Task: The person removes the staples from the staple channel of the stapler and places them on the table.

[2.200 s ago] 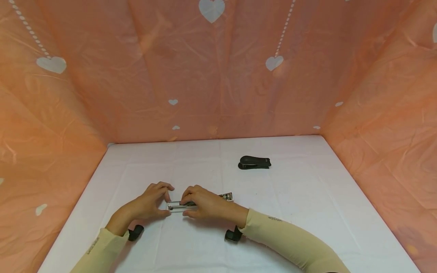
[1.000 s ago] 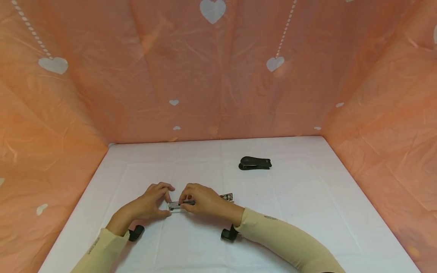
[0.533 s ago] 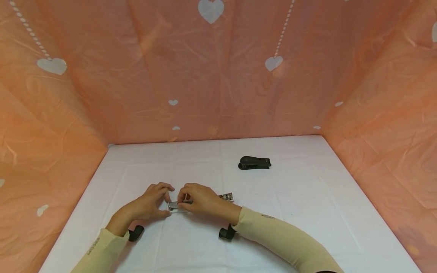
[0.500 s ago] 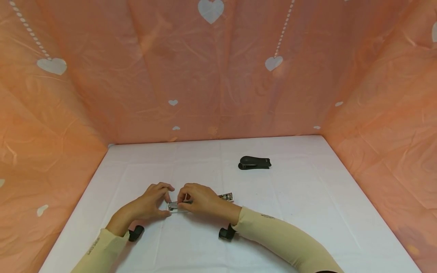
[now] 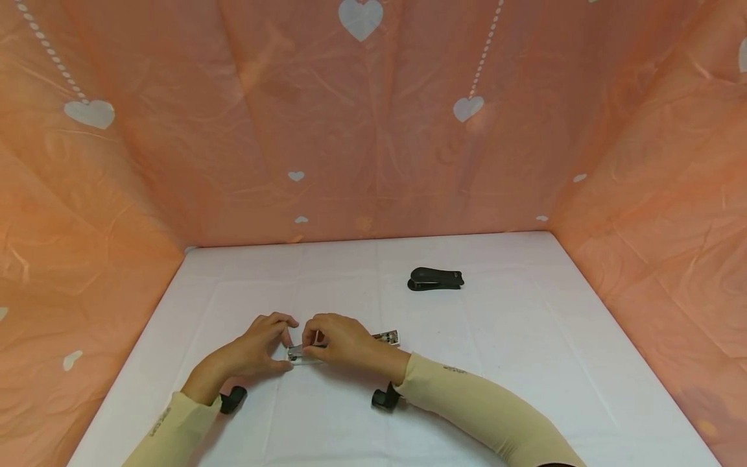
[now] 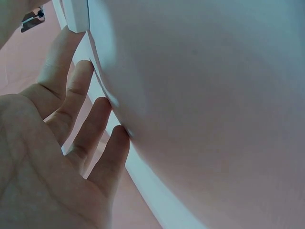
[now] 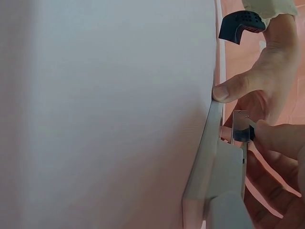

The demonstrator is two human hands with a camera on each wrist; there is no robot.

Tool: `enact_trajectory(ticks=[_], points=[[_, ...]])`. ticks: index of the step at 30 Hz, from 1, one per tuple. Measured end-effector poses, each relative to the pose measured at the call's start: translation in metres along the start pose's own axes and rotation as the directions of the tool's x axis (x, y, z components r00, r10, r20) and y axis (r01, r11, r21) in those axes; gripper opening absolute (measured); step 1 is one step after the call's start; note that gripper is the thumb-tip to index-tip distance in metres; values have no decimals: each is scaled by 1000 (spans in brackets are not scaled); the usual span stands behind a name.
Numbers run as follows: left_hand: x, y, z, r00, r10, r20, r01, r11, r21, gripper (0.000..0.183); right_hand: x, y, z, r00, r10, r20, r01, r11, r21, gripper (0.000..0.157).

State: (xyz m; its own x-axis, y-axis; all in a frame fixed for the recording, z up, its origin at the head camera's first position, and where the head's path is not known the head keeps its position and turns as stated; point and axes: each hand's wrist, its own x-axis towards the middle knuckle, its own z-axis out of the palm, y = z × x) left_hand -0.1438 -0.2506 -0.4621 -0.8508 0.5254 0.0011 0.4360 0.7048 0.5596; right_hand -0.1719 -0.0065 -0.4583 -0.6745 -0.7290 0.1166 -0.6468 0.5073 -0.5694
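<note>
An opened white stapler [image 5: 296,355] with a silver metal rail lies lengthwise on the white cloth. Its patterned right end [image 5: 390,337] shows beyond my right hand [image 5: 347,342], which covers the middle. The left hand [image 5: 251,349] holds the left end between thumb and index finger; the other fingers are spread and loosely bent, as the left wrist view shows. Bent thumb and fingers of the right hand pinch a small dark part [image 7: 251,133] at the rail, beside an upright shiny metal plate [image 7: 241,118]. Whether that dark part is loose or fixed, I cannot tell.
A black stapler [image 5: 435,279] lies farther back on the table [image 5: 496,363], right of the middle. Orange sheeting [image 5: 373,143] with pale hearts stands along the back and both sides. Each wrist carries a black camera [image 5: 385,398] beside a beige sleeve [image 5: 478,402].
My right hand has slid a little to the left along the rail, its fingers closing to a pinch. Less of the dark part shows now. The left hand and the black stapler stay in place.
</note>
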Motion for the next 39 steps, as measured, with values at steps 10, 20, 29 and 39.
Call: enact_trajectory(ticks=[10, 20, 29, 39], points=[[-1, 0, 0, 1000, 6, -4, -6, 1000, -1, 37, 1, 0, 0, 1000, 2, -4, -2, 1000, 11, 16], [0, 1, -1, 1000, 13, -7, -13, 1000, 9, 37, 2, -3, -1, 1000, -28, 5, 28, 998, -63, 10], [-1, -2, 0, 999, 33, -20, -33, 999, 10, 37, -1, -3, -5, 999, -32, 1, 32, 998, -50, 11], [-1, -1, 1, 999, 23, -25, -23, 1000, 2, 36, -9, 0, -12, 999, -49, -1, 49, 999, 1, 12]])
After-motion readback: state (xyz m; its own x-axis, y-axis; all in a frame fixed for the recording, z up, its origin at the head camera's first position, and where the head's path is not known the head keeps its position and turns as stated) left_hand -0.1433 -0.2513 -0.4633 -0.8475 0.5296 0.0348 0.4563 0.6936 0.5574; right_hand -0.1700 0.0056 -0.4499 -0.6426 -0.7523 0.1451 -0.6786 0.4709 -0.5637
